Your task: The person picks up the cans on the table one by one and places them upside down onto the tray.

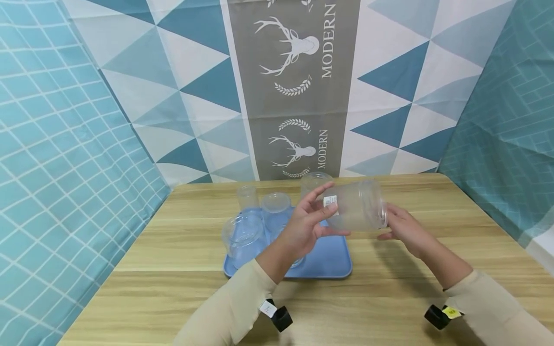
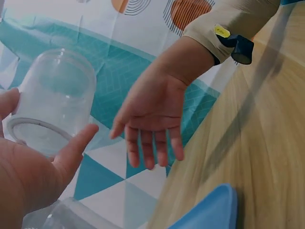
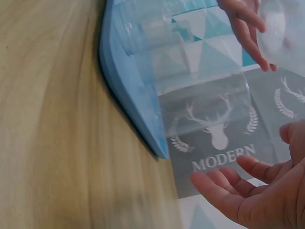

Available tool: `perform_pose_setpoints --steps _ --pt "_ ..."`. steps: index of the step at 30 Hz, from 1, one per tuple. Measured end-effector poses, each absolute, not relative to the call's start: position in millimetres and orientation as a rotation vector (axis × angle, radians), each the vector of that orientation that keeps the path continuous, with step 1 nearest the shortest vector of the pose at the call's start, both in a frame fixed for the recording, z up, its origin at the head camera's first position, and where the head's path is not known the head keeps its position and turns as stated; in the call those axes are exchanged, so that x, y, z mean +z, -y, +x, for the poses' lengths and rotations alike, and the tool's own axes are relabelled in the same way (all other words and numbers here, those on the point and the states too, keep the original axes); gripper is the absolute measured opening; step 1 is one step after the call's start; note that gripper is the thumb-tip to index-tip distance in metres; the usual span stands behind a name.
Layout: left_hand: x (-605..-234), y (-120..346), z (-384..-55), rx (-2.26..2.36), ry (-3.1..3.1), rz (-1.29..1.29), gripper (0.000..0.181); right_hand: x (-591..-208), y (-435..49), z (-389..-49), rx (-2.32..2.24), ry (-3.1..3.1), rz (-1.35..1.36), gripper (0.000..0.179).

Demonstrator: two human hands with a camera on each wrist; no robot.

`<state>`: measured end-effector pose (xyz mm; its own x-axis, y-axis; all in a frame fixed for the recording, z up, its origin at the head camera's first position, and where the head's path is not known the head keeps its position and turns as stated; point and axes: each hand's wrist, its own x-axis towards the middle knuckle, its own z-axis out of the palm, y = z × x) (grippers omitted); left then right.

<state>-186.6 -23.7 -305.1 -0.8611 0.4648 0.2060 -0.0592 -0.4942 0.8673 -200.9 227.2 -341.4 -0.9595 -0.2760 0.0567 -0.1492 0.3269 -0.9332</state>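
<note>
My left hand (image 1: 303,223) grips a large clear plastic jar (image 1: 352,206) around its base end, thumb near a small white label (image 1: 330,201). The jar is held in the air on its side, over the right part of a blue tray (image 1: 331,262), with its rimmed end pointing right. In the head view my right hand (image 1: 404,228) overlaps that rim. The left wrist view shows the right hand (image 2: 159,105) apart from the jar (image 2: 62,90), its fingers extended and holding nothing. In the right wrist view that hand's fingers (image 3: 217,193) are loosely bent.
Several clear containers crowd the tray's left half, including a wide jar (image 1: 244,235) at the front left and a narrow one (image 1: 248,197) behind. Another clear container (image 1: 316,179) stands at the back. A wooden table (image 1: 173,254) lies beneath; patterned cloth (image 1: 207,72) hangs behind.
</note>
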Motion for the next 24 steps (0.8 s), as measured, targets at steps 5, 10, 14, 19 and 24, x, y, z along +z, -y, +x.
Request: perform_pose_setpoints --steps 5,10,14,19,24 --pt "-296.7 30.9 -186.3 2.373 -1.542 0.528 0.060 -350.8 -220.1 -206.4 -1.713 -2.357 -0.326 0.051" --pt "-289.2 36.9 -186.8 2.270 -1.808 0.494 0.061 -359.5 -216.3 -206.4 -1.706 -2.296 -0.311 0.045" --pt "-286.8 39.4 -186.6 2.165 -2.004 0.487 0.062 -364.8 -213.4 -206.4 -1.694 -2.296 -0.322 0.044" --pt "-284.8 42.3 -187.4 1.957 -2.309 0.550 0.063 -370.8 -207.9 -206.7 -1.693 -2.273 -0.354 0.030" --pt "-279.3 46.2 -190.6 1.536 -2.746 0.811 0.066 -374.8 -201.3 -208.1 -1.686 -2.229 -0.328 0.034"
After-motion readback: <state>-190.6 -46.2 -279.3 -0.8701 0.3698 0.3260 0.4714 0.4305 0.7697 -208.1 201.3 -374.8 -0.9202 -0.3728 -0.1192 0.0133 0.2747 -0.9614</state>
